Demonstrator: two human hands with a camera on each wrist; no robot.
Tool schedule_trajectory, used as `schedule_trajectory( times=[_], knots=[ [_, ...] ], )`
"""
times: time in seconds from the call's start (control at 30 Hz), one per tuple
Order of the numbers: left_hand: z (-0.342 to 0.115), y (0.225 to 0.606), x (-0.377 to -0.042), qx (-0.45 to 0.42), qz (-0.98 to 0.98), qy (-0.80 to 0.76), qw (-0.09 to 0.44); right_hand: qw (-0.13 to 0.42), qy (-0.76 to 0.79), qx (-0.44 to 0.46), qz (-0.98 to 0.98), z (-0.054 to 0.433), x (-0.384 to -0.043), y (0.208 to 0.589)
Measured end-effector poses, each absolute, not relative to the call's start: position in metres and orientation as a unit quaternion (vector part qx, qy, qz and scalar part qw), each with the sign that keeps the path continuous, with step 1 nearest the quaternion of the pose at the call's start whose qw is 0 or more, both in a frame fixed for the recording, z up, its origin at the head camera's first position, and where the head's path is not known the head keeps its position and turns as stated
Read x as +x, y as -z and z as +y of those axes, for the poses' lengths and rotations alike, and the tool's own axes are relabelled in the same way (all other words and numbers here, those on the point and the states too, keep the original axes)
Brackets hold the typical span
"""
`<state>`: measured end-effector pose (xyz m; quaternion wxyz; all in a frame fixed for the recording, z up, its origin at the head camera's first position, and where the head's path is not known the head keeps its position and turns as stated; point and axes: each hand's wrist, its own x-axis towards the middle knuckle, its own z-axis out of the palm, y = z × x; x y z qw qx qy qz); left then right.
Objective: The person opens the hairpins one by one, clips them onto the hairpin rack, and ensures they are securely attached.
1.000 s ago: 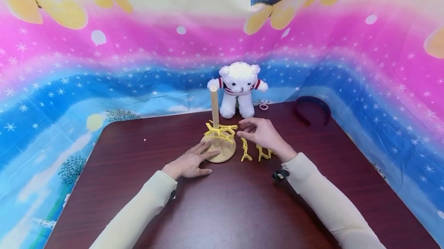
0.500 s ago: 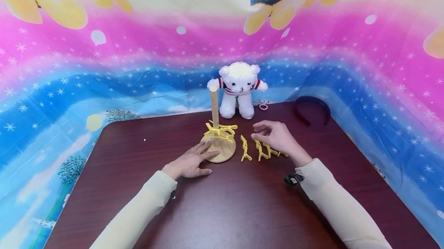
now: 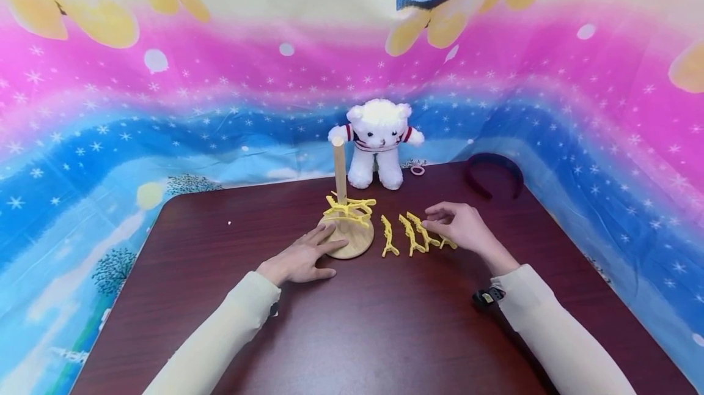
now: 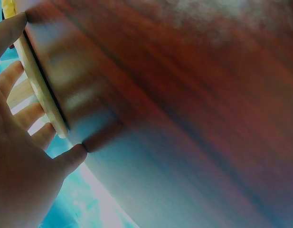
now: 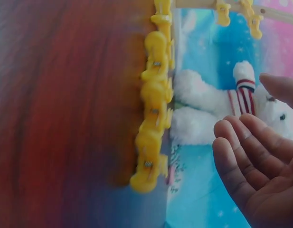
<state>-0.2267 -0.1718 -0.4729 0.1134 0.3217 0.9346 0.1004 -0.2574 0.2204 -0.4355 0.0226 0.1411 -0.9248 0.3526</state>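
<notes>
A wooden stand has a round base [image 3: 354, 248] and an upright post [image 3: 340, 175]. Yellow alligator hair clips [image 3: 352, 206] are around the post's lower part. On the base's near left side rests my left hand [image 3: 294, 258], its fingers spread and straight; the left wrist view shows the fingers along the base's rim [image 4: 46, 97]. Right of the stand, several more yellow hair clips [image 3: 388, 237] lie in a row. My right hand [image 3: 464, 228] hovers over the row's right end, hiding part of it. In the right wrist view its loosely bent fingers [image 5: 227, 161] hold nothing.
A white teddy bear [image 3: 381, 138] in a striped top stands behind the stand. Beside it lies a small pink ring [image 3: 418, 170]. A dark red headband [image 3: 519, 178] is at the table's back right. Patterned cloth [image 3: 247, 107] surrounds the dark brown table [image 3: 352, 334].
My right hand has moved right, away from the stand and along the row of hair clips, uncovering more of them. The left hand has stayed on the base.
</notes>
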Motion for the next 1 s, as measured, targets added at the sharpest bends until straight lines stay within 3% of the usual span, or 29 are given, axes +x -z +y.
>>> schedule_trajectory(
  times=[0.63, 1.0],
  knots=[
    [-0.172, 0.472, -0.226, 0.317, 0.936, -0.1, 0.118, -0.055, -0.294, 0.075, -0.951, 0.25, -0.255, 0.456],
    [-0.171, 0.473, -0.227, 0.32, 0.935, -0.104, 0.116, -0.056, -0.247, 0.073, -0.965, 0.248, -0.256, 0.461]
  ],
)
